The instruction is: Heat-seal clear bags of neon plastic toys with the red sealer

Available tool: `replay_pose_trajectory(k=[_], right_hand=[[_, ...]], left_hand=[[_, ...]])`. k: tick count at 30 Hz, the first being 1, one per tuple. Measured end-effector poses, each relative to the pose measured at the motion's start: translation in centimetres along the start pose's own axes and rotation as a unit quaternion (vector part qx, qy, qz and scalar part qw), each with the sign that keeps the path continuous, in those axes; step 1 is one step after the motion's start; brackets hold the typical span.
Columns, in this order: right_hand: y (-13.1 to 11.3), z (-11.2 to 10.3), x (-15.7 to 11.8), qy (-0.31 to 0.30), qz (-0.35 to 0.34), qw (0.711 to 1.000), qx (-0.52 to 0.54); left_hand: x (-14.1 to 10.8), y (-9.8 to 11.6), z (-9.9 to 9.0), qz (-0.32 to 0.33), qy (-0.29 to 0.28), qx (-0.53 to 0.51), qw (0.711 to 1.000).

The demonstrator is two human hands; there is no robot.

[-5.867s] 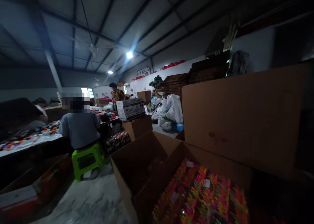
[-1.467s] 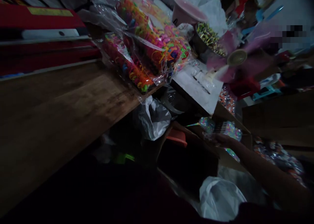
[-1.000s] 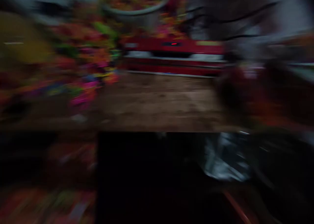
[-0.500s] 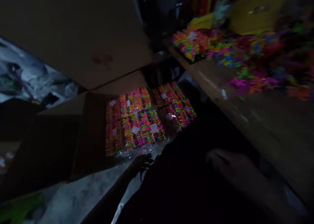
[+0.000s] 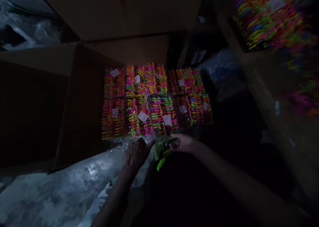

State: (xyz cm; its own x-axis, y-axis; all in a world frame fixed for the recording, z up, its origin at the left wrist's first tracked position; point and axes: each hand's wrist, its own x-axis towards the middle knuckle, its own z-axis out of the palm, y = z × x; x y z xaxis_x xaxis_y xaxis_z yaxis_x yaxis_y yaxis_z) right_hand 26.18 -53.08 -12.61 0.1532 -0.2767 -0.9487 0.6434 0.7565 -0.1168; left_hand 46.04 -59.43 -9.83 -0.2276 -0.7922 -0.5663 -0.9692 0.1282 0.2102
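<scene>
9 white labels [image 5: 167, 120] (at least), 1 black tray [image 5: 238, 35].

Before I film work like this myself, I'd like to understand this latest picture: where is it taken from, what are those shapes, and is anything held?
There is no robot here. A camera on a person's head looks down past their two bare hands, so you see roughly what they see. The left hand is beside clear plastic; I can't tell whether it grips anything. The right hand appears to pinch a green piece, too dark to name. Beyond them lie bright packs in two rows, some with white labels. Cardboard stands behind and left of them. On the right is a bench with more bright pieces.
</scene>
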Motion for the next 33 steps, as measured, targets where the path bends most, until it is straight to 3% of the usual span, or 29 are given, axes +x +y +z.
replay_pose_trajectory(k=[4,7,9,11,14,17,20,22,24,26,27,28,30,33], right_hand=[[1.6,2.5,1.8,0.043,0.019,0.997,0.053],[2.3,3.0,3.0,0.077,-0.014,0.994,0.076],[2.8,3.0,3.2,0.083,-0.029,0.993,0.076],[3.2,3.1,2.7,0.074,-0.053,0.993,0.071],[3.1,3.5,0.4,0.066,-0.161,0.982,0.076],[1.0,3.5,-3.5,0.084,-0.364,0.928,-0.006],[-3.3,2.7,-9.3,0.109,-0.527,0.823,-0.183],[-6.4,1.9,-14.2,0.09,-0.566,0.769,-0.282],[-8.6,1.2,-19.6,0.052,-0.577,0.709,-0.404],[-9.6,0.3,-24.8,0.021,-0.565,0.647,-0.512],[-9.7,-0.2,-27.2,0.011,-0.558,0.628,-0.543],[-9.5,-0.9,-29.5,0.006,-0.552,0.622,-0.556],[-8.6,-2.4,-33.3,0.0,-0.537,0.649,-0.539],[-6.7,-5.2,-37.6,0.003,-0.527,0.697,-0.486]], left_hand=[[2.4,-0.7,2.7,0.047,-0.084,-0.015,0.995],[3.0,-1.5,1.9,0.072,-0.146,-0.081,0.983],[3.0,-1.3,0.2,0.095,-0.114,-0.128,0.981],[3.3,-0.6,-1.5,0.138,-0.032,-0.165,0.976],[4.6,0.4,-2.9,0.186,0.037,-0.202,0.961],[6.2,1.1,-4.2,0.177,0.072,-0.22,0.957],[6.6,3.1,-8.0,0.211,0.136,-0.263,0.932],[5.7,6.0,-12.1,0.292,0.17,-0.29,0.895],[3.8,10.3,-16.6,0.41,0.181,-0.295,0.843],[1.0,15.5,-20.3,0.553,0.139,-0.274,0.774],[-0.5,18.2,-21.7,0.624,0.086,-0.252,0.735],[-2.1,20.9,-22.6,0.683,0.025,-0.225,0.694],[-5.1,25.8,-23.5,0.755,-0.085,-0.159,0.63],[-8.3,31.4,-22.9,0.784,-0.161,-0.086,0.594]])
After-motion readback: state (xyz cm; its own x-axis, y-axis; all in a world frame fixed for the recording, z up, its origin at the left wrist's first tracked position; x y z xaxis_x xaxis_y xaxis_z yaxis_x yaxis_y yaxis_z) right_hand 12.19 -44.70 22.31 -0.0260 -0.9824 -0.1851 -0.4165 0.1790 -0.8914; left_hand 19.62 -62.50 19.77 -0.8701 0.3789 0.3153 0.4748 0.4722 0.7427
